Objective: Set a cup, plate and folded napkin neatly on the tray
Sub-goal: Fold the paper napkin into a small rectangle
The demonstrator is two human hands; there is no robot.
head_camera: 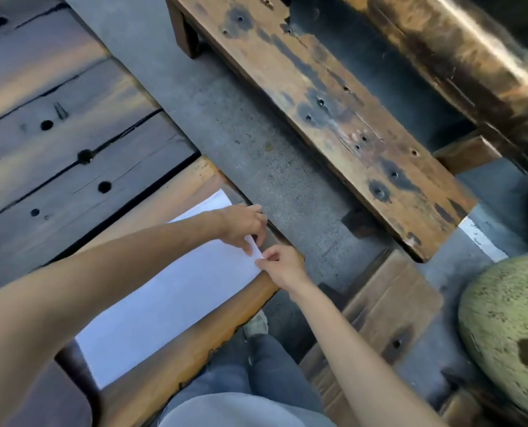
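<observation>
Both hands are meeting at one corner: my right hand (282,266) is pinching the white napkin (176,291) there, my left hand (244,224) pressing it flat on the wooden tray (191,186). It looks thin, limp, easily creased, so edges are best. Its long axis is running near-left to far-right.

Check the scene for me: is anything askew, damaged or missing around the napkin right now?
No cup, plate or tray is in view. The white napkin lies flat on the wooden table, its far corner pinched by the left hand and right hand. The bench shows dark scorch-like marks.
</observation>
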